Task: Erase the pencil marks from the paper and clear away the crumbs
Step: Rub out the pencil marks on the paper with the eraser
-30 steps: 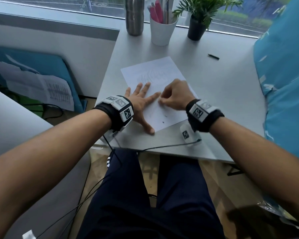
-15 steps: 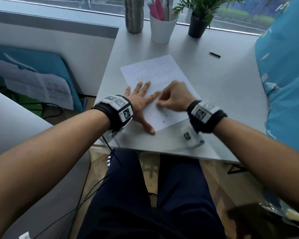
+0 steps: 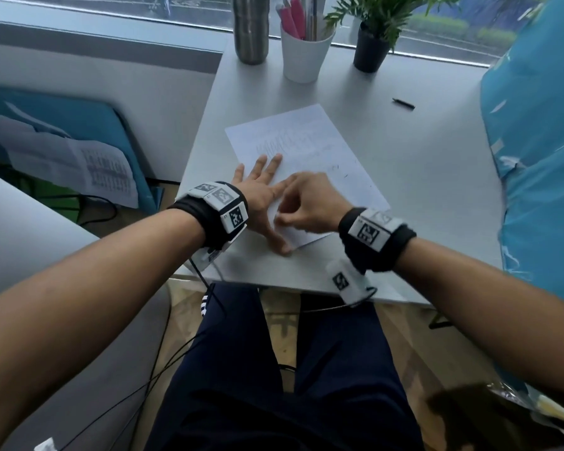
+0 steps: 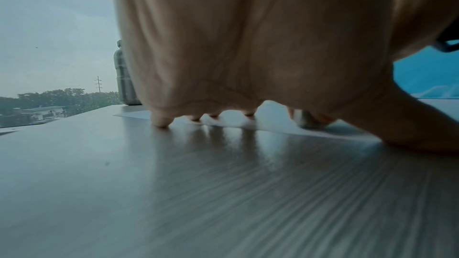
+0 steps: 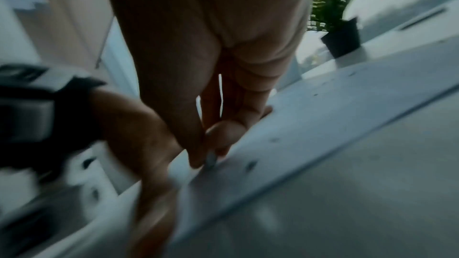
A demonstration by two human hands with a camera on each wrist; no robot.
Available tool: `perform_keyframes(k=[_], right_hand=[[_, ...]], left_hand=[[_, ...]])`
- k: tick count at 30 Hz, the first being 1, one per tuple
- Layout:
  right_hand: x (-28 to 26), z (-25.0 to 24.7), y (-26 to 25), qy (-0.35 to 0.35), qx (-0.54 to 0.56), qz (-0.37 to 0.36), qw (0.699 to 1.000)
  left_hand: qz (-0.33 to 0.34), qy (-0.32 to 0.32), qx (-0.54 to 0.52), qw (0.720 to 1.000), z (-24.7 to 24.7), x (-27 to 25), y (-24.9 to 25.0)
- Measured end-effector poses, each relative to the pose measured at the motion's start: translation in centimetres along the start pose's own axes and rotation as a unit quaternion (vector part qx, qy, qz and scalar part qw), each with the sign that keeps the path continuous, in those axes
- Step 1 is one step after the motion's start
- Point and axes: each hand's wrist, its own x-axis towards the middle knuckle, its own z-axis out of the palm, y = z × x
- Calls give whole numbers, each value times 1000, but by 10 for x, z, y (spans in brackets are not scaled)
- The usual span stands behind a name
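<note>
My right hand [image 3: 310, 203] works nearest me, fingertips pinched together on a small pale eraser [image 5: 211, 159] whose tip touches the near part of the paper [image 3: 310, 148]. It is blurred in the wrist view, so I cannot make out more than that. Just beside it, my left hand [image 3: 258, 193] lies flat and spread, fingers straight, thumb at the sheet's near edge and the little finger off on the desk [image 3: 420, 196].

I count one sheet, and it looks thin and light, so I judge it will slide or crease under rubbing unless the flat palm pins it close to the stroke. The eraser seems small and soft; a low pinch near its tip suits it.

Farther up the sheet, faint pencil marks [image 3: 284, 143] remain, with a few dark crumbs [image 3: 336, 167] to their right. Beyond, one black pen [image 3: 403, 104] lies apart, then one steel bottle [image 3: 251, 27], one white cup [image 3: 305, 53] of pens, and one potted plant [image 3: 372, 43].
</note>
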Motion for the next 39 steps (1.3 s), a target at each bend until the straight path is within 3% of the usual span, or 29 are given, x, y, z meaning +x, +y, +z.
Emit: perform_keyframes(k=[4, 9, 13, 17, 21, 25, 29, 34, 37, 39], right_hand=[[18, -28, 24, 98, 9, 78, 992], [0, -4, 2, 4, 2, 16, 1000], [16, -24, 20, 104, 10, 78, 991], [1, 1, -3, 10, 7, 4, 1000], [18, -26, 21, 111, 16, 83, 990], [2, 5, -5, 15, -1, 9, 1000], [20, -22, 16, 96, 13, 73, 993], [8, 2, -6, 8, -11, 1, 1000], [25, -24, 14, 83, 3, 64, 994], [23, -21, 10, 95, 10, 65, 993]], left_hand=[[1, 1, -8, 1000, 0, -2, 1], [2, -3, -2, 1000, 0, -1, 1], [3, -2, -8, 1000, 0, -2, 0], [6, -2, -7, 1000, 0, 1, -1], [6, 4, -5, 1000, 1, 0, 0], [3, 5, -2, 1000, 1, 1, 1], [6, 5, -11, 1000, 1, 0, -1], [4, 3, -13, 1000, 1, 1, 0], [9, 10, -17, 1000, 1, -1, -1], [5, 13, -22, 1000, 1, -1, -1]])
